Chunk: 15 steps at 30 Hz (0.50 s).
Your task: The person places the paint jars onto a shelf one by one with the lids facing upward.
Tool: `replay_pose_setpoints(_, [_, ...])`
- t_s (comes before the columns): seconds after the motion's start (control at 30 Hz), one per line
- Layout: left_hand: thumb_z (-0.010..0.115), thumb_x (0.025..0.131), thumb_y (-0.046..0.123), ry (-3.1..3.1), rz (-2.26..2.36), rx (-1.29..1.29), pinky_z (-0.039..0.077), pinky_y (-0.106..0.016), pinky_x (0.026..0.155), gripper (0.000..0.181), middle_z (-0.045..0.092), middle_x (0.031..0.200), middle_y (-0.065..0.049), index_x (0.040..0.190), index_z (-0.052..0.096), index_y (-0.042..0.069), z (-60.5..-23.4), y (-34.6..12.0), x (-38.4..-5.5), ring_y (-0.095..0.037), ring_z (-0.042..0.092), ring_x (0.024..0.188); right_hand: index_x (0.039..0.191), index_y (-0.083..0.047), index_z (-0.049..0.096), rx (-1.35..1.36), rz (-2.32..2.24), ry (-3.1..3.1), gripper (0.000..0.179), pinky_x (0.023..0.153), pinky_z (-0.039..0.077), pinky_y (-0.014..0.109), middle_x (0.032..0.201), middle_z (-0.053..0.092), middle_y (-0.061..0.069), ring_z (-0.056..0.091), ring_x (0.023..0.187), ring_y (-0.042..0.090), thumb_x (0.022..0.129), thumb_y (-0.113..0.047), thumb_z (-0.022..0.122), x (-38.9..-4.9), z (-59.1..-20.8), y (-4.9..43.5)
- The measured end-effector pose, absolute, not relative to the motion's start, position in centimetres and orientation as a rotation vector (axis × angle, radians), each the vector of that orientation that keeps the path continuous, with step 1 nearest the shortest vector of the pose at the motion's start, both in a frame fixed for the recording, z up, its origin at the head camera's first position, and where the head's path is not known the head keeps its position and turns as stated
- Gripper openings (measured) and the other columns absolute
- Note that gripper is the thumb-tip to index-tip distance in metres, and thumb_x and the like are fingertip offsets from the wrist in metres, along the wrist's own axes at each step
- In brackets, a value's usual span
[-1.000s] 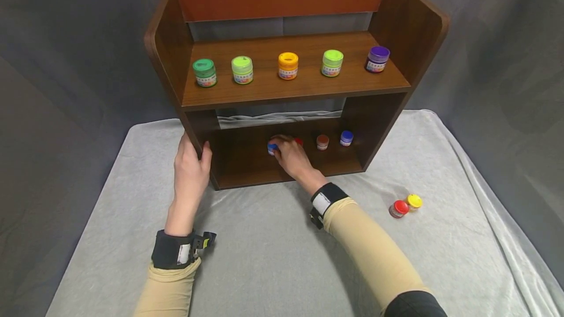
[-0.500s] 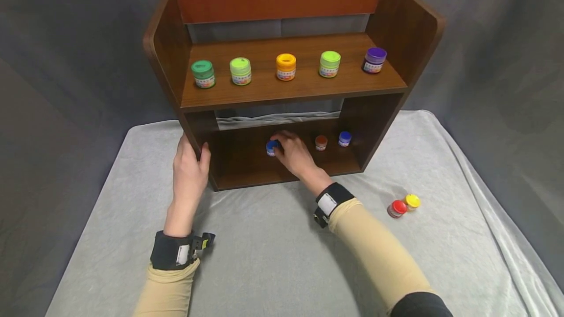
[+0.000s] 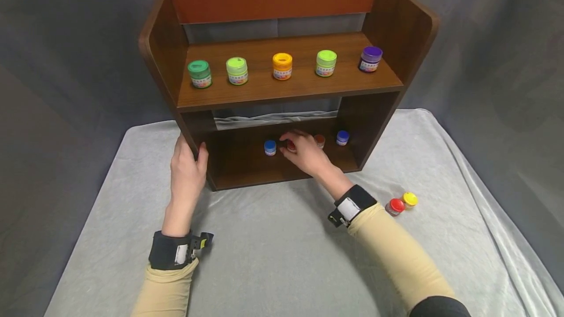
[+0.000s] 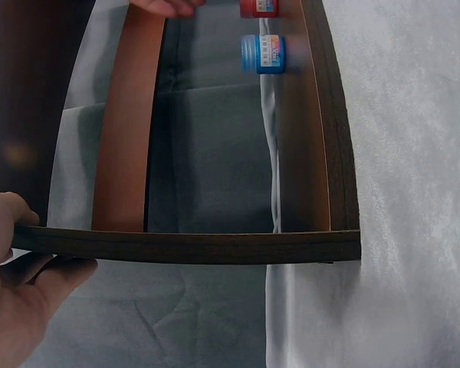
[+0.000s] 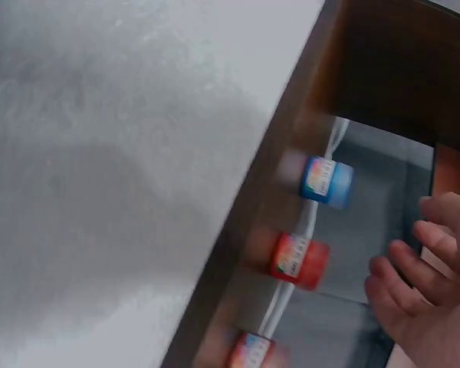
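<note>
My left hand (image 3: 187,168) grips the left side panel of a dark brown two-tier wooden shelf (image 3: 246,94), thumb inside and fingers outside. Over the lower tier is my right hand (image 3: 308,155), fingers relaxed and apart, holding nothing. Just left of its fingertips a small blue paint jar (image 3: 270,148) stands upright; the right wrist view shows this blue jar (image 5: 327,182) with a gap to the hand. A red paint jar (image 5: 300,261) is nearest that hand, partly covered by it in the head view. To its right stand a brown jar (image 3: 319,141) and a dark blue jar (image 3: 342,138).
Spaced along the upper tier are a green jar (image 3: 200,74), a lime jar (image 3: 237,71), an orange jar (image 3: 282,66), another lime jar (image 3: 326,63) and a purple jar (image 3: 370,59). On the grey cloth at right sit a red-lidded jar (image 3: 395,207) and a yellow-lidded jar (image 3: 410,200).
My right hand has let go of the blue jar and drawn away to the right, leaving it standing on the lower tier. The left hand keeps its hold on the panel.
</note>
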<state>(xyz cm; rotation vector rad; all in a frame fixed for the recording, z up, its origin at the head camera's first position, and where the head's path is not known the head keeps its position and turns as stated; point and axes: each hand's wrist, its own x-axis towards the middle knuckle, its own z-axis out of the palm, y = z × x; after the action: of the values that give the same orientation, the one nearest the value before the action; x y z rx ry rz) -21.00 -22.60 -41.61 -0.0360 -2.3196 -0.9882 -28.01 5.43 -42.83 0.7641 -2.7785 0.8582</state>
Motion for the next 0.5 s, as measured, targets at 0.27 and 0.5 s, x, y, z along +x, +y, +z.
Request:
replay_pose_setpoints(0.27, [0.055,0.099,0.011,-2.328,-0.994,-0.022,0.048,-0.057,0.099,0.044,0.057,0.126,-0.029,0.138,0.045,-0.005,-41.6,-22.6,-20.9,-0.044,0.059,0.117,0.114,-0.001,0.070,0.896,0.790,-2.858,0.026,0.092,0.054,0.042,0.111,0.073,0.015,0.069,0.103,0.030,0.093,-0.016,0.067,-26.8,-41.6,8.4])
replay_pose_setpoints(0.5, [0.055,0.099,0.012,-2.320,-0.991,-0.029,0.048,-0.057,0.097,0.043,0.057,0.126,-0.029,0.138,0.046,-0.005,-41.5,-22.6,-21.0,-0.044,0.059,0.116,0.114,-0.001,0.070,0.880,0.719,-2.944,0.026,0.091,0.055,0.043,0.113,0.073,0.014,0.069,0.103,0.029,0.092,-0.015,0.069,-25.5,-42.1,11.1])
